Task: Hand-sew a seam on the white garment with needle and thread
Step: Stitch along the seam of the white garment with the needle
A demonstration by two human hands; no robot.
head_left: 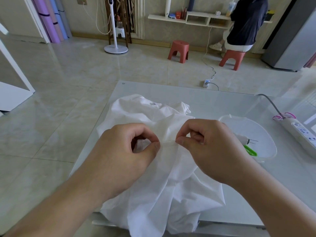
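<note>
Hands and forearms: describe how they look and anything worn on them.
Both forearms are bare right to the frame's edge, with no sleeves in view. The left hand and right hand show no gloves, rings, watch or bracelets. Fingernails are short and unpainted.

A white garment [159, 168] lies crumpled on a glass table [213, 100], its lower part hanging over the near edge. Above it the left hand [123, 156] and right hand [210, 149] each pinch one end of a short taut thread [168, 142] between thumb and forefinger. Near the right edge stands a clear tub [266, 134] with green scissors [250, 150]; a power strip [301, 134] lies beside it.
</note>
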